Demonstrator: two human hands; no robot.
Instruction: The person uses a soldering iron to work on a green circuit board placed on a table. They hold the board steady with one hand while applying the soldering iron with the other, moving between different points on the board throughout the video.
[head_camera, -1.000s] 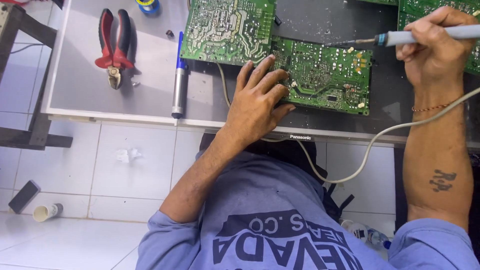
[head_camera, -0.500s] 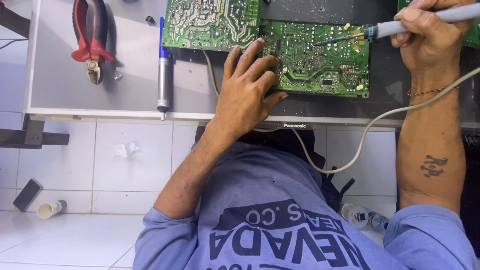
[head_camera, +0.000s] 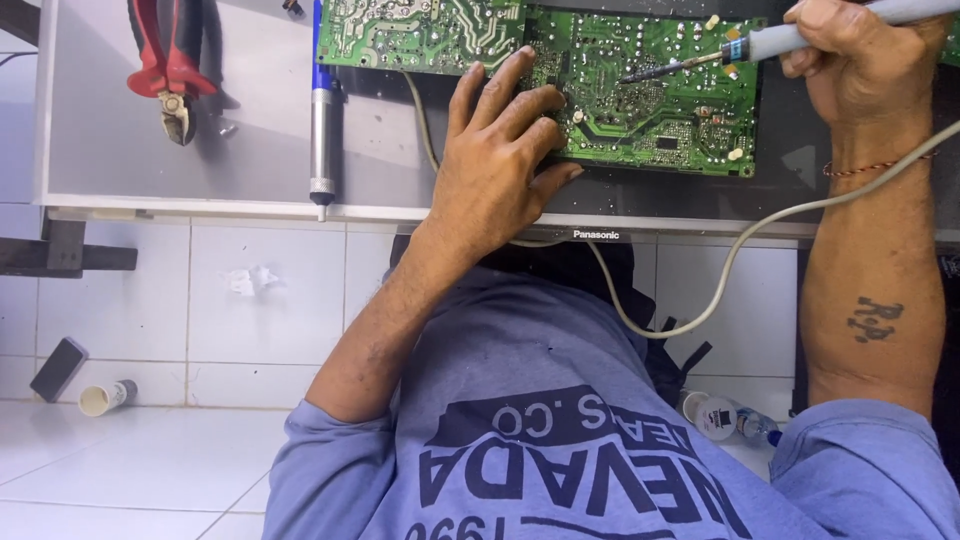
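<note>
My left hand (head_camera: 495, 165) flat on green circuit board (head_camera: 650, 90) | right hand (head_camera: 860, 60) clamped on soldering iron (head_camera: 780, 40), tip touching board

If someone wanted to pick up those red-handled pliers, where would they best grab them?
Probably by the two red handles of the pliers, closing around both from above. They lie flat on the grey panel with the metal nose pointing toward the person, apart from the blue-tipped tool.
</note>
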